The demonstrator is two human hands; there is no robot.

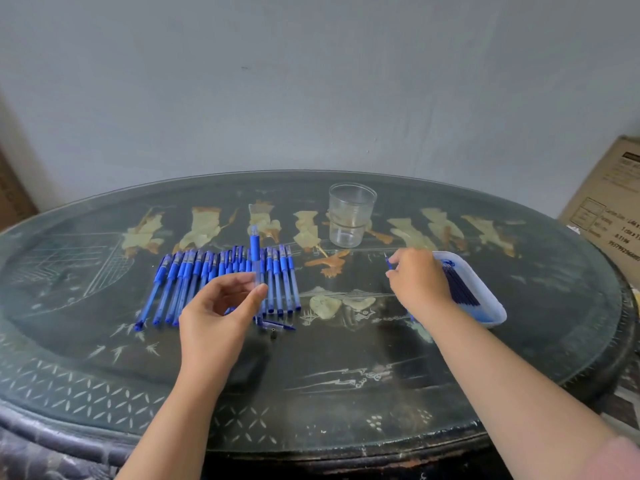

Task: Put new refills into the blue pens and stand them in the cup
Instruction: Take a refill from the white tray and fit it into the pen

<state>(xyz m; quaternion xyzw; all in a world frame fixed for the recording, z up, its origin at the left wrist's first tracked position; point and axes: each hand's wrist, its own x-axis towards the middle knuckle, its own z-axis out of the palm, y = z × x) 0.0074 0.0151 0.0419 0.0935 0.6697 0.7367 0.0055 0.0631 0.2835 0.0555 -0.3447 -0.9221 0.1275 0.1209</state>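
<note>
One table (346, 358): dark, oval and glass-topped. It carries every part. The cup (351, 214) stands upright on its far side and is the reference for all positions below.
Pen row (207, 268): lies flat to the near-left of the cup, well apart from it, with the barrels side by side.
Tray (495, 303): white, to the near-right of the cup. It holds the stock of blue refills (460, 285).
Cup: clear, and no pen shows in it, so the task is judged to be at an early stage.
Left hand (221, 306): near-left of the cup, above the pen row. Thumb and fingertips pinch one pen barrel (255, 251).
Right hand (419, 278): near-right of the cup, at the tray's left edge. The fingers are curled round a single refill (388, 261).
Pen barrel: held roughly upright. It should be kept steady and its open end turned toward the incoming refill. Which end is open cannot be told.
Single refill: only its tip shows past the fingers. It should be brought onto the barrel's axis and fed in straight without bending until it seats.
Loose pen part (277, 325): lies on the table just beside the left hand, near-left of the cup. It is probably to be refitted only after the refill is seated.
</note>
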